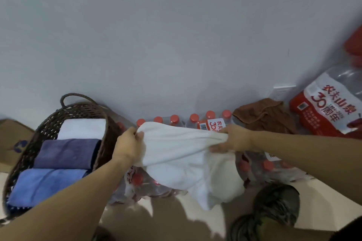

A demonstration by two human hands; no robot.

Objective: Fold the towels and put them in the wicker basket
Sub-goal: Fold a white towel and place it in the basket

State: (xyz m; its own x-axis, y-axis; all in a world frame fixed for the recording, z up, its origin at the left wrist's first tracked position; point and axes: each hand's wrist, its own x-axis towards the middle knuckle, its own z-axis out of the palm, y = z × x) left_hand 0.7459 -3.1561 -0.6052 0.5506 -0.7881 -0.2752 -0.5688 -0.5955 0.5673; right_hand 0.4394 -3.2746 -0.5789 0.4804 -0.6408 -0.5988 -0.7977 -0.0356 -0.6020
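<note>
1. Left hand (130,146) grips the upper left edge of a white towel (188,164), thumb and fingers pinched over the cloth; fingertips buried in the fold.
2. Right hand (234,139) clutches the bunched upper right edge of the same towel; fingers curled, partly covered by fabric.
3. Towel hangs stretched between both hands above shrink-wrapped packs of red-capped water bottles (176,120); its lower part sags unevenly, and its drape hides most of the packs.
4. Wicker basket (106,123) sits to the left, against the wall (176,35). Inside, three folded towels in a row: a white one (82,129) farthest, a purple one (66,153) in the middle, a blue one (45,186) nearest. Near rim is cut off by the left forearm and frame edge.
5. Brown towel (268,113) lies crumpled on the packs at right, unfolded.
6. Large water jug (329,107) at far right, blurred, cut by frame.
7. Cardboard box (13,139) at left edge, partly visible.
8. Shoes (276,203) on the floor (166,217), dim and indistinct.
</note>
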